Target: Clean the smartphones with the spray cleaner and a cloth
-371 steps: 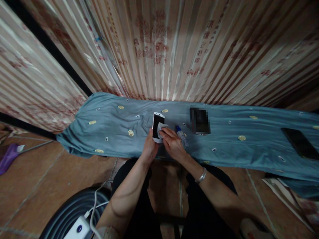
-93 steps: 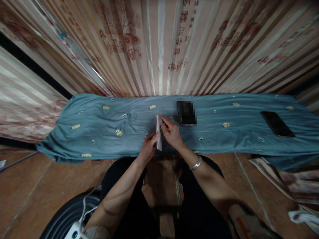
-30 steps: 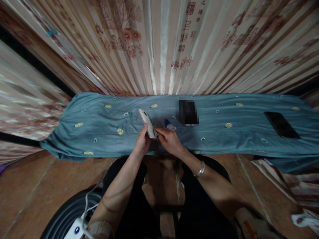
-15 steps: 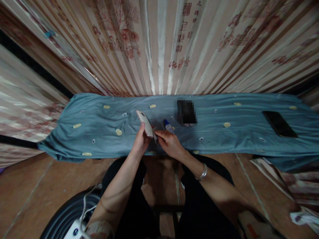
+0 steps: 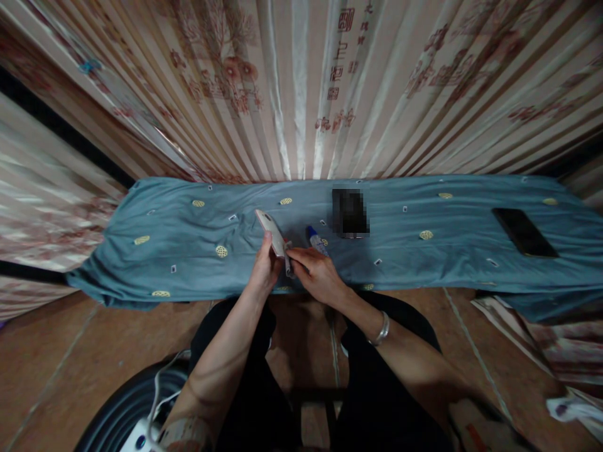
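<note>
pale pink phone tilts above the blue-clothed desk, pinched by the left hand; the right hand pinches a small wipe (hard to make out) at its lower end. a loose grip could drop it.

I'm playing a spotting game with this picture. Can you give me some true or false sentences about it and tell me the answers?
1. The left hand holds a phone tilted up off the blue cloth. True.
2. The right hand lies flat on the floor. False: it pinches a small wipe at the phone's lower end.
3. A black phone lies on the cloth far to the right. True.
4. The small bottle with a blue cap stands on the black phone. False: it lies on the cloth beside the right hand.
</note>
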The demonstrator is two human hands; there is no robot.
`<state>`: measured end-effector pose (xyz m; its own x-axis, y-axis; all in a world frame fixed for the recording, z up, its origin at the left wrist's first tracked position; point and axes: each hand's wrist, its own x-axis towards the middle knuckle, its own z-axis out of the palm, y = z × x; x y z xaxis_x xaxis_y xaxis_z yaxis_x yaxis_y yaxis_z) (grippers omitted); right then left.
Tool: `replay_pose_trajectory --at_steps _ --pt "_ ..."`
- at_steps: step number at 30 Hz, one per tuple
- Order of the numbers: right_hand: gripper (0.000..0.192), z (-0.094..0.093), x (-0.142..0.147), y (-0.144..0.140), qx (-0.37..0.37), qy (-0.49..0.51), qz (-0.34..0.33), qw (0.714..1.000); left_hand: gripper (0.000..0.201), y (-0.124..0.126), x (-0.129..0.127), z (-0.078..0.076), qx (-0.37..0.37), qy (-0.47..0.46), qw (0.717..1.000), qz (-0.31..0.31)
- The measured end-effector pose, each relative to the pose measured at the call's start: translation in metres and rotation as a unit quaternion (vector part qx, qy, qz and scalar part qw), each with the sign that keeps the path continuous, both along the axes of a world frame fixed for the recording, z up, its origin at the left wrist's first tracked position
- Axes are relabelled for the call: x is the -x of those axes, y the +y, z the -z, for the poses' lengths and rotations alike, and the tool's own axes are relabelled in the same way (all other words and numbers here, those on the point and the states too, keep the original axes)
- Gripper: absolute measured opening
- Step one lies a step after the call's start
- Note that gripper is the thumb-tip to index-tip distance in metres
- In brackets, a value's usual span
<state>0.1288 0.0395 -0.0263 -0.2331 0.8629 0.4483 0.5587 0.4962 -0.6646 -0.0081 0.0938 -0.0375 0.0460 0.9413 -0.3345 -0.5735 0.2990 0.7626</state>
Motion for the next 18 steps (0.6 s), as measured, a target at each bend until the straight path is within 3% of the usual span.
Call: replay_pose_trajectory --at_steps 8,18 --pt "0.03 -0.0037 0.005 -0.0021 -0.019 0.001 0.004 1.0 0.057 -0.0035 -0.0024 -0.0032 0.01 0.013 1.0 0.018" --pt "0.029 -0.002 0.0031 0.0009 0.012 0.035 0.018 0.999 0.045 -0.0086 -0.0062 0.0018 -0.021 0.004 1.0 0.01"
